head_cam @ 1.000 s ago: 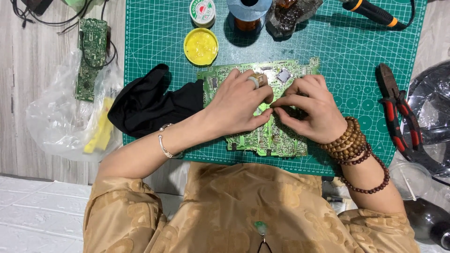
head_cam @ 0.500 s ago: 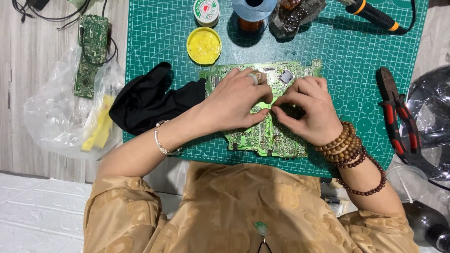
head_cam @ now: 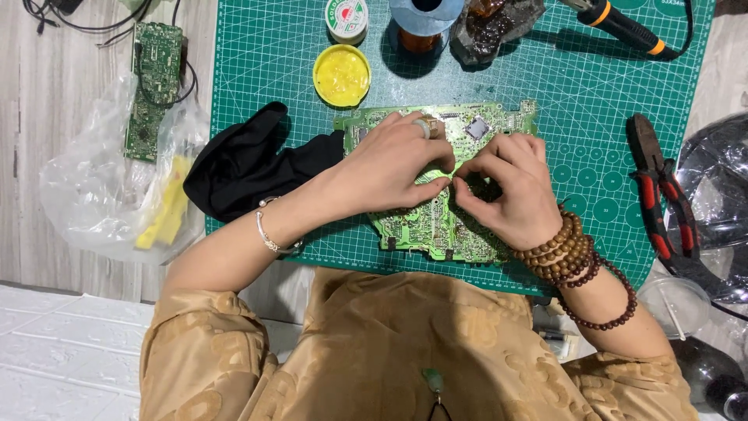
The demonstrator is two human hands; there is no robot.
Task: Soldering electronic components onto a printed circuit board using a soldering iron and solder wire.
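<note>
While the scene is compared with the picture of half a second ago, little change is found: the green circuit board is kept at the middle of the green cutting mat, near its front edge, and both hands are held on it as before, with the fingertips drawn slightly closer together.

Around the board, a black cloth is laid at the mat's left edge, touching the board's left side and partly covered by the left forearm. A clear plastic bag with yellow pieces inside is seen off the mat to the left, and a second, narrow circuit board lies beyond it near the far left corner. Red-handled pliers are placed at the mat's right edge. Along the far edge a soldering iron, a blue spool, a yellow tin of flux and a small solder reel are set. Much of the board's centre is hidden by the hands.

The left hand, with a ring on one finger, is laid palm down over the board, its thumb and forefinger pinched together. The right hand, with wooden bead bracelets at the wrist, is curled beside it, fingertips pinched against the left ones; what is gripped between them cannot be told.
</note>
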